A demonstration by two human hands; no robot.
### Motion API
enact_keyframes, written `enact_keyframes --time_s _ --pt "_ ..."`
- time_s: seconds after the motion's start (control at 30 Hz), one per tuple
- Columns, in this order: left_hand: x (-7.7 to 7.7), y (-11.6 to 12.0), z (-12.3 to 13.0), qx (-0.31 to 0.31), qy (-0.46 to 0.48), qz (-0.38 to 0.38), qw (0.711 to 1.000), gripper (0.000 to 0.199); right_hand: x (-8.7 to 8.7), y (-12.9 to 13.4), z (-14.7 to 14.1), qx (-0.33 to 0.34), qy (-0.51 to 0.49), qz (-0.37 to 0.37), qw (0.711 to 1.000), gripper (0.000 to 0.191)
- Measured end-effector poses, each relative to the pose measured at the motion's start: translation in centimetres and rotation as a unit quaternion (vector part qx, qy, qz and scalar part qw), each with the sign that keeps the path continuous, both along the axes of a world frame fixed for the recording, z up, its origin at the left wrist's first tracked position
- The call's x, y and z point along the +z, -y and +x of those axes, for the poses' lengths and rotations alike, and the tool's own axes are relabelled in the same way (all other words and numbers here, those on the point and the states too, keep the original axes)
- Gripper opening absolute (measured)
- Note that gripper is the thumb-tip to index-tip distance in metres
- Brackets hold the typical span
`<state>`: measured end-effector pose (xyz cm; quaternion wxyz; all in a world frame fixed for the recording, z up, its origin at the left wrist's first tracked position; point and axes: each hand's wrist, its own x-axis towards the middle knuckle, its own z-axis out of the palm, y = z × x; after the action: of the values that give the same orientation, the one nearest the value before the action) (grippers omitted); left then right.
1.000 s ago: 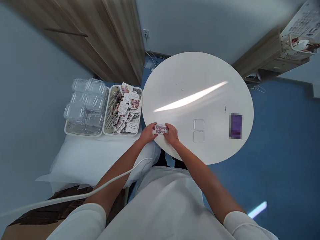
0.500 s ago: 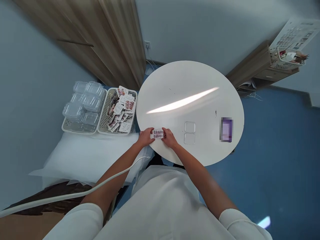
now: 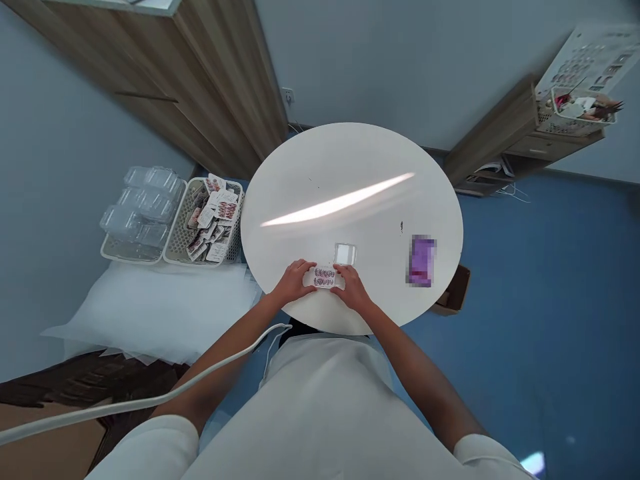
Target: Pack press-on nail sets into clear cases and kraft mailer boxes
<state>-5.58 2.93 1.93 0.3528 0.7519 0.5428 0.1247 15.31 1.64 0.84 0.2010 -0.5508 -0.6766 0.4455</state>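
Note:
My left hand (image 3: 296, 283) and my right hand (image 3: 352, 288) are closed on opposite ends of a small white press-on nail card (image 3: 324, 277) with two rows of purplish nail shapes. They hold it level, low over the near side of the round table. Just beyond the card and the right fingers lies an open clear plastic case (image 3: 345, 254). Its far half shows; the near half is hidden behind the card and my right hand. Whether the card touches the case, I cannot tell.
A blurred-out purple object (image 3: 421, 261) lies on the right of the white table (image 3: 320, 160). To the left stand a basket of nail cards (image 3: 213, 223) and a basket of clear plastic boxes (image 3: 143, 207). A white cable (image 3: 200, 370) crosses before my left arm.
Both hands have carried the nail card rightward across the table, over the near half of the clear case. The camera view has shifted, so the table appears further left.

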Motion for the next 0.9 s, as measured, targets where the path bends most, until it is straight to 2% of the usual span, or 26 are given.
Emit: enact_keyframes --time_s 0.13,0.27,0.5,0.9 --pt "-1.0 0.2 3.4 -0.001 -0.036 -0.003 0.999 0.06 -1.4 0.2 3.0 -0.017 0.046 0.007 0.999 0.062" --pt "-1.7 0.0 5.1 -0.001 -0.081 -0.01 0.997 0.061 -2.7 0.2 4.1 -0.029 0.054 -0.012 0.998 0.063" --pt "-2.6 -0.4 5.7 -0.032 -0.13 -0.022 0.991 0.062 -3.6 0.2 4.4 -0.023 0.055 -0.032 0.998 0.062" --pt "-4.4 0.0 5.7 -0.042 -0.055 -0.02 0.997 0.067 -4.8 0.3 4.3 -0.02 0.071 0.004 0.997 0.054"
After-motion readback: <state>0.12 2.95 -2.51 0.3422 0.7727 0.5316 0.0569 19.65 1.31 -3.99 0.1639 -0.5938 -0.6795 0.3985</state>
